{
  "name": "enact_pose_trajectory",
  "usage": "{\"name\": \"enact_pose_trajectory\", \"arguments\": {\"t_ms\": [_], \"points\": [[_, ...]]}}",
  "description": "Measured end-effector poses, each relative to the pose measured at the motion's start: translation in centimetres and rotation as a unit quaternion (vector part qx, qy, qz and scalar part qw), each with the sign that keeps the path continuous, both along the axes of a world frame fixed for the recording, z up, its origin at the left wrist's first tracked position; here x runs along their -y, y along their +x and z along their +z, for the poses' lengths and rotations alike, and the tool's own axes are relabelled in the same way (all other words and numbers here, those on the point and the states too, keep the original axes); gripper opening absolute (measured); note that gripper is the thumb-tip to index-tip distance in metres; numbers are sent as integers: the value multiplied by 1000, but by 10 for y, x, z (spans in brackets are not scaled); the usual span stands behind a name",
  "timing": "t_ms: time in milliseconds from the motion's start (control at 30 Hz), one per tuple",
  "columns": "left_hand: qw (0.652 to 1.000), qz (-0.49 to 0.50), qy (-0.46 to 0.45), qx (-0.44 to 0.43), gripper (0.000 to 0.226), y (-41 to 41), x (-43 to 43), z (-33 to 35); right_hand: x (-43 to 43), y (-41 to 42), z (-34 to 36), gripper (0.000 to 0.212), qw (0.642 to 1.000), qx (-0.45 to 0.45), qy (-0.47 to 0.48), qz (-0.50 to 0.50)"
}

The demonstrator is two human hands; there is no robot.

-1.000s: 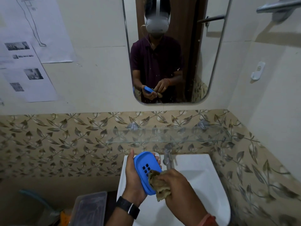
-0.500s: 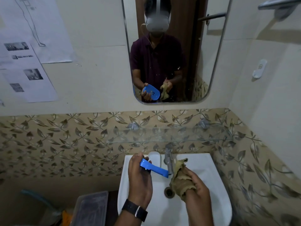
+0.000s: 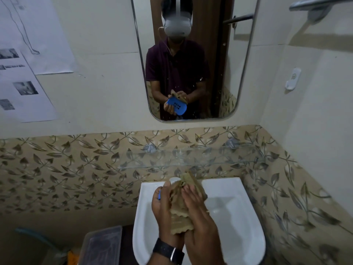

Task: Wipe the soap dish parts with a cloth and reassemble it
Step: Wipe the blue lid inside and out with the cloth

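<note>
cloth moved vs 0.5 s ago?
Yes. The cloth has shifted left, from right of the tap to over it, and is now pressed between left hand and right hand.

Both hands are above the sink [image 3: 238, 188], with the cloth [image 3: 179, 209] between them. The glass shelf [image 3: 191, 159] is behind, the mirror [image 3: 191, 58] above it, the plastic box [image 3: 101, 243] left of the sink.

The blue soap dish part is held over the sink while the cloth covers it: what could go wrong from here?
1. The left hand grips the blue part mostly hidden under the cloth; it might slip into the sink.
2. The right hand presses the cloth without seeing the surface, so spots may stay unwiped.
</note>
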State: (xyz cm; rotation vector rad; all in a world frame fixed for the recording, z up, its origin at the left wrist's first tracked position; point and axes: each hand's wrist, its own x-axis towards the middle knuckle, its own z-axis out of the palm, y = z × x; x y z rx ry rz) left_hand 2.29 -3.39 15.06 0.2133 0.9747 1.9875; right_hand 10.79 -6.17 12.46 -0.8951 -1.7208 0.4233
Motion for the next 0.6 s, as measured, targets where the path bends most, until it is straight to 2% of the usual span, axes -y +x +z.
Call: {"name": "enact_pose_trajectory", "arguments": {"t_ms": [33,100,133,233,300,400,500,600], "points": [[1000,18,-2,-12,21,-3,1,1,-6,7,-4,43,1000,0,-27,-15],[999,39,8,-7,23,-10,2,3,-14,19,-3,76,993,-18,-112,-26],[999,45,20,-5,24,-12,2,6,-16,22,-5,81,990,-28,-141,-13],[999,36,21,-35,26,-6,1,8,-8,13,6,68,991,-49,-122,4],[997,26,17,-67,15,-1,3,2,4,2,15,65,997,-25,-67,27],[995,38,10,-91,24,0,5,-1,10,-8,20,58,998,16,-3,68],[999,31,9,-44,21,0,7,10,-5,5,6,66,998,28,-10,53],[999,35,1,-19,32,-6,6,10,-17,21,0,90,994,-24,-102,21]]}}
